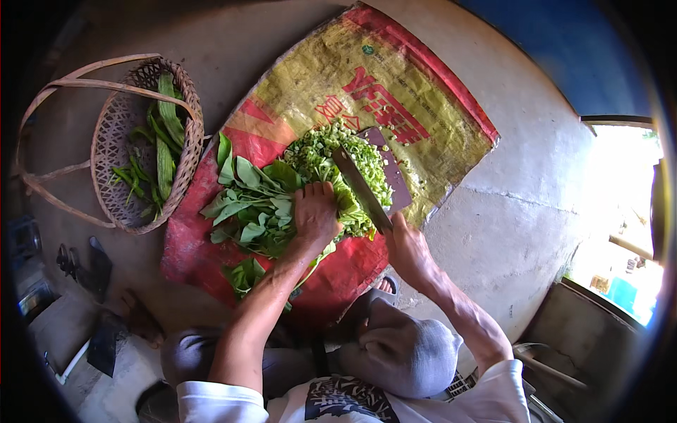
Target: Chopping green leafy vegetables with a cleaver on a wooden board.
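Observation:
My left hand (pixel 316 211) presses down on a bunch of leafy green stems (pixel 259 203), its fingers curled over them. The leaves fan out to the left. In my right hand (pixel 410 248) is the handle of a cleaver-like kitchen knife (pixel 365 191), its dark blade slanting up and left across the greens, just right of my left hand. A heap of finely chopped green stems (pixel 338 150) covers most of a purplish cutting board (pixel 399 182), whose right side shows. Small cut pieces lie scattered past the board's edge. A few loose leaves (pixel 246 275) rest below the bunch.
A red and yellow woven sack (pixel 328 84) bearing printed writing lies flat on the concrete floor (pixel 492 222) under the board. On the left, a handled wicker basket (pixel 185 195) holds long ridged gourds (pixel 165 164) and green peppers (pixel 132 177). A bright opening (pixel 629 211) is at right.

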`<state>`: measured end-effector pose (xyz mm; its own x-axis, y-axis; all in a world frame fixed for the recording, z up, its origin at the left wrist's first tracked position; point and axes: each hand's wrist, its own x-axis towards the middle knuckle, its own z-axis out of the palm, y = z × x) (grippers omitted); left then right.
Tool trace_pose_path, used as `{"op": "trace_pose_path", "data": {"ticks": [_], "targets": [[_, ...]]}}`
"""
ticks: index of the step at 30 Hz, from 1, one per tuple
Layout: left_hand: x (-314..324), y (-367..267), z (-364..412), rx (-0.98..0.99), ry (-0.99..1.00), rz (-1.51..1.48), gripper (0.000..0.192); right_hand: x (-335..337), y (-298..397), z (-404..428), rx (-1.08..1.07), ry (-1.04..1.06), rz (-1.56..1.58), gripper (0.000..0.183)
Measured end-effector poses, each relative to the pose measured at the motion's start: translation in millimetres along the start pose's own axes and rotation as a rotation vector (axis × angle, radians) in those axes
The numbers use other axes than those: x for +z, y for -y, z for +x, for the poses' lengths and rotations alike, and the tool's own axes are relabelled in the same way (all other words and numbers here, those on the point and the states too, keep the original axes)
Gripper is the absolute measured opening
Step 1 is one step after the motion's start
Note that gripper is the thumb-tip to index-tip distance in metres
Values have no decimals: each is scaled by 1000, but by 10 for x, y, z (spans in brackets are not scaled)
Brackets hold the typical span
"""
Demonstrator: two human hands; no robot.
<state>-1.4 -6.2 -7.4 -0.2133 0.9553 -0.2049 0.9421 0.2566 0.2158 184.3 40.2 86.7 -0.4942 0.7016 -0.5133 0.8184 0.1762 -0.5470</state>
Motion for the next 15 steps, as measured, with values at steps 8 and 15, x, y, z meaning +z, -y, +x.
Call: {"op": "trace_pose_path", "data": {"ticks": [8, 15], "targets": [[-58, -137, 13, 3, 43, -17, 67, 445, -253, 368, -5, -32, 12, 20], [12, -135, 55, -29, 88, -25, 69, 432, -288, 513, 18, -34, 13, 21]]}}
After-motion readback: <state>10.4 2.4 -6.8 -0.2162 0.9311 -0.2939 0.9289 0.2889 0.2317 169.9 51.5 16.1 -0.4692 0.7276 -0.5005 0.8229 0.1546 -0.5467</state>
